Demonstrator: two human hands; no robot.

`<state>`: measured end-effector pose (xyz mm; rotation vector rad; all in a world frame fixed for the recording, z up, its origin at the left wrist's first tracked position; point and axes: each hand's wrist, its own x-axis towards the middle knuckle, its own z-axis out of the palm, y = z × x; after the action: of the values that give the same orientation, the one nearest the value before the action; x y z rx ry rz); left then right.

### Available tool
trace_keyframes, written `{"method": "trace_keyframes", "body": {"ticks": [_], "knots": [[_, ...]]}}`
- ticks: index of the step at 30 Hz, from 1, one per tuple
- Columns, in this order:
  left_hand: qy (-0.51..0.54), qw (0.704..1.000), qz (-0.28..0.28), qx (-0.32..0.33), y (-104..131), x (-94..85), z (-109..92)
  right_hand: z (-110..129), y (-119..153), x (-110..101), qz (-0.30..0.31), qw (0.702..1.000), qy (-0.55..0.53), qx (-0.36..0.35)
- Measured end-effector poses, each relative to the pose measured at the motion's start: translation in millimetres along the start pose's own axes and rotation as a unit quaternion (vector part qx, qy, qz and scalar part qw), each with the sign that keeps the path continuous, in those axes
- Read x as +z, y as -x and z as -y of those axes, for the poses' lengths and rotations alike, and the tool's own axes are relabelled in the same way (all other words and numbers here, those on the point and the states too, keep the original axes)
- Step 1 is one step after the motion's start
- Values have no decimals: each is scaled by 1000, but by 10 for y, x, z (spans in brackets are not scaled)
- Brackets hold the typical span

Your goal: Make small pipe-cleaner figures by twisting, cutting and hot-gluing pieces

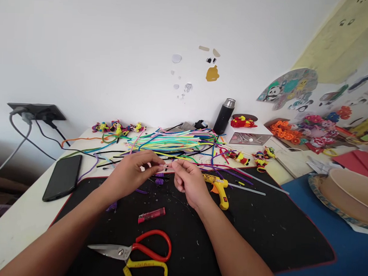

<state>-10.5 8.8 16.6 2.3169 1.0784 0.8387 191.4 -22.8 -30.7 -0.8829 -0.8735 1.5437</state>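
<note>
My left hand (140, 168) and my right hand (187, 178) meet above the back of the black mat, fingertips pinched close together. Between them runs a short stretch of pale pink pipe cleaner (168, 168), mostly covered by the fingers. Just beyond lies a big heap of coloured pipe cleaners (172, 139). A yellow hot glue gun (220, 189) rests to the right of my right hand. Below the hands are a pink lighter (151, 215) and scissors (137, 251) with red and yellow handles. Purple pipe cleaner pieces (159, 179) lie partly behind the fingers.
A phone (62, 178) lies at the left beside the mat (259, 229). Finished pipe cleaner figures (118, 127) sit at the back left, others (261, 160) at the right. A black flask (224, 116) and a white box (247, 134) stand by the wall. At far right is a bowl (351, 188).
</note>
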Motion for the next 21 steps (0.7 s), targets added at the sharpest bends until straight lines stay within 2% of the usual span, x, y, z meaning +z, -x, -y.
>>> {"method": "trace_keyframes", "body": {"ticks": [3, 7, 12, 15, 21], "knots": [[-5, 999, 8, -37, -52, 40, 28, 74, -42, -79, -60, 997, -24, -38], [-23, 994, 95, -55, -121, 310, 87, 121, -71, -138, -89, 993, -39, -64], [-105, 981, 162, 18, -181, 612, 65, 133, -52, -130, -85, 994, -43, -58], [-160, 968, 184, 58, -213, 667, 43, 148, -38, -123, -80, 994, -47, -57], [-191, 952, 213, 108, -226, 764, 101, 169, -23, -115, -63, 995, -53, -52]]}}
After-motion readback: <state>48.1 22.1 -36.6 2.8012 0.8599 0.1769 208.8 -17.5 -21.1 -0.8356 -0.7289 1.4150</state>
